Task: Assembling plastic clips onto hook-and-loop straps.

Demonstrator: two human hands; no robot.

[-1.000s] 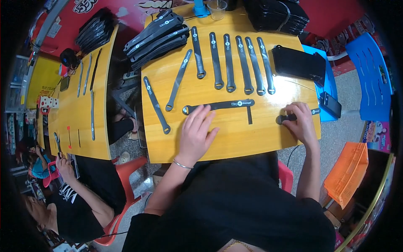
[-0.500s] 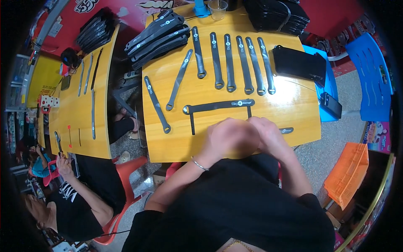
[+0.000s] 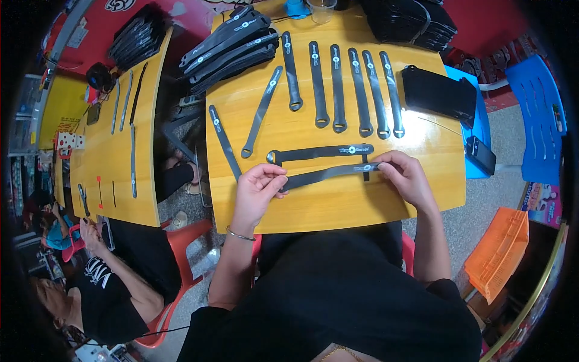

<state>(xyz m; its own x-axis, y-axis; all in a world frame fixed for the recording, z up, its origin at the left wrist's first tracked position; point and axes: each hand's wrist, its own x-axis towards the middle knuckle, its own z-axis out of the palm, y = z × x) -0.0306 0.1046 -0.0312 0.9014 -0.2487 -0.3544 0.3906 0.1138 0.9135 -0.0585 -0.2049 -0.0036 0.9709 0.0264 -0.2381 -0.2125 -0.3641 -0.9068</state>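
Observation:
A black strap (image 3: 330,175) with a printed mark is stretched level above the front of the table. My left hand (image 3: 259,192) pinches its left end, and my right hand (image 3: 408,176) pinches the right end. Just beyond it lies another black strap (image 3: 322,152), flat on the table, with narrow black strips (image 3: 365,176) running toward me from under it. Several black straps with slotted round ends, such as this strap (image 3: 318,87), lie spread behind. One slanting strap (image 3: 224,142) ends beside my left hand.
A pile of black straps (image 3: 229,51) lies far left on the yellow table (image 3: 422,208); a black stack (image 3: 410,24) and pouch (image 3: 439,93) lie right. A plastic cup (image 3: 321,11) stands behind. An orange crate (image 3: 497,253) is right; a co-worker (image 3: 114,295) sits left.
My hands, close together and blurred before, have moved apart to left and right. The strap now shows stretched between them. The view has shifted slightly.

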